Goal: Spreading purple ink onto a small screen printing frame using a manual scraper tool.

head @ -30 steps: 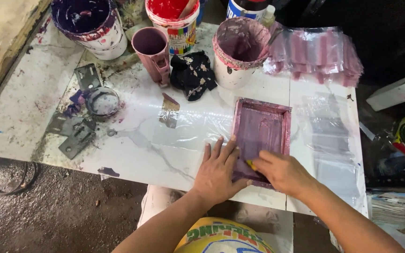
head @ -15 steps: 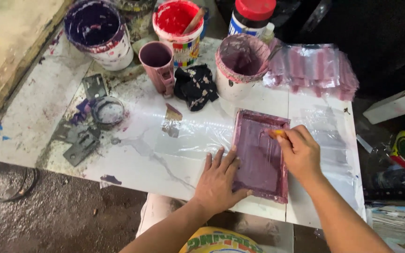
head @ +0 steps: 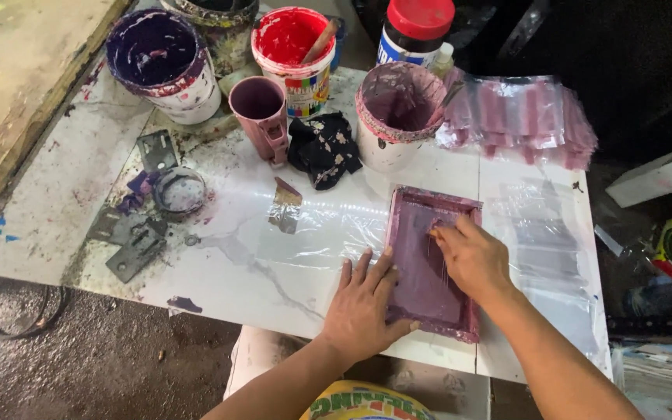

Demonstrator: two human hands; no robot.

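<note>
- A purple-stained printing frame [head: 429, 260] lies flat on the white table [head: 64, 194], near its front edge and toward the right end, on top of a clear plastic sheet [head: 328, 225].
- The left hand [head: 363, 307] rests open, fingers spread, pressing on the frame's left rim with the thumb inside the frame.
- The right hand [head: 472, 257] sits inside the frame, fingers curled and closed over something small; what it holds is hidden.
- Just behind the frame stands a white bucket [head: 398, 117] smeared purple inside, with a dark rag [head: 323, 149] and a pink cup [head: 260, 115] to its left.
- Along the back edge stand a red paint bucket [head: 293, 47] and a dark purple bucket [head: 161, 58].
- A pile of pink-striped plastic bags [head: 519, 117] lies at the back right corner.
- Metal plates [head: 138, 237] lie near the left end.
</note>
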